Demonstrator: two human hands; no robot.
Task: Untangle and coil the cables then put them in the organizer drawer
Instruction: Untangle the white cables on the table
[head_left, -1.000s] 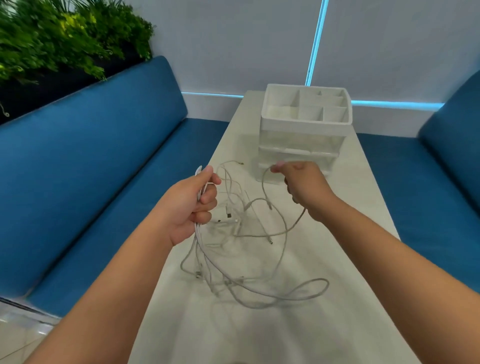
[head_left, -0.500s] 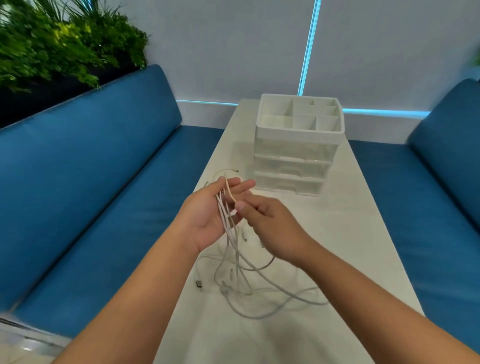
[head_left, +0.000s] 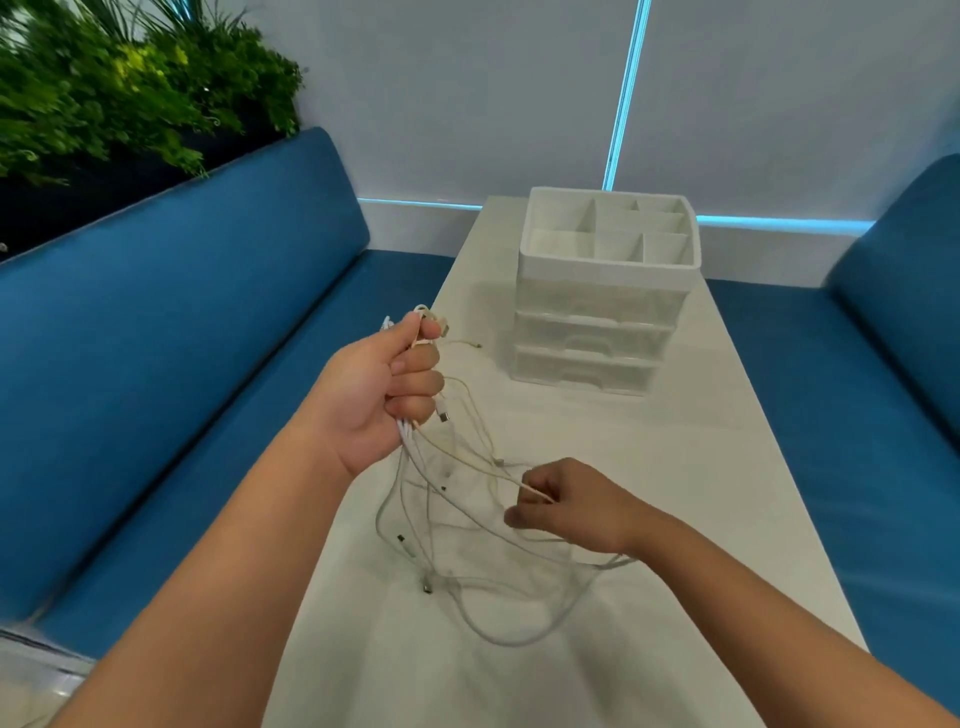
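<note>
A tangle of white cables (head_left: 467, 545) is spread on the white table (head_left: 727, 519), its upper strands gathered in the clenched left hand (head_left: 374, 395). One strand is pinched by the right hand (head_left: 566, 504). Farther back, the white organizer (head_left: 602, 291) is seen with its drawers closed; nothing is visible in its top compartments.

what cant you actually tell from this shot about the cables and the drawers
- How many cables: the head view shows overlapping loops, and the left hand hides the gripped ends.
- Which strand the right hand pinches: its fingers cover it.
- Connector types: too small.
- Organizer drawer contents: the frosted fronts hide them.
</note>
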